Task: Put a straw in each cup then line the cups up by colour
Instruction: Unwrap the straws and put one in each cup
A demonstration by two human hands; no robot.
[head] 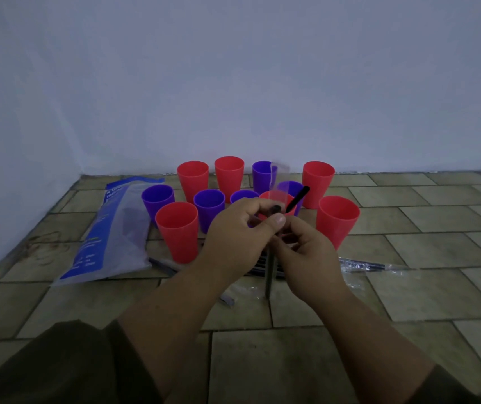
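A black straw (297, 198) is held in front of the body, above the floor (408, 301), by both hands. It is pinched by the L hand (239, 231) betw. thumb and curled fingers, so that grip is closed on the straw. The R hand (306, 258) is set just below and touching the L, fingers curled in round the same straw, grip also clenched on it. The straw's top end is tilted up and to the right, seen in front of a red and a purple cup at centre. A clear wrapper (278, 185) is seen standing up by the top end. A grey length is seen hanging below the hands; whether it is the same straw can't be told.

The cups are stood upright on the floor near the wall (233, 83), colours mixed, not in a line. Six red cups (177, 231) are counted: 3 at the back, 1 front-left, 1 at right, 1 partly hidden behind the hands. Five purple cups (209, 208) are spread among them.

More straws (364, 265), some in clear wrap, are laid flat on the floor under and to the right of the hands. A blue and clear bag (116, 228) is laid left of the cups, touching none as far as can be told.
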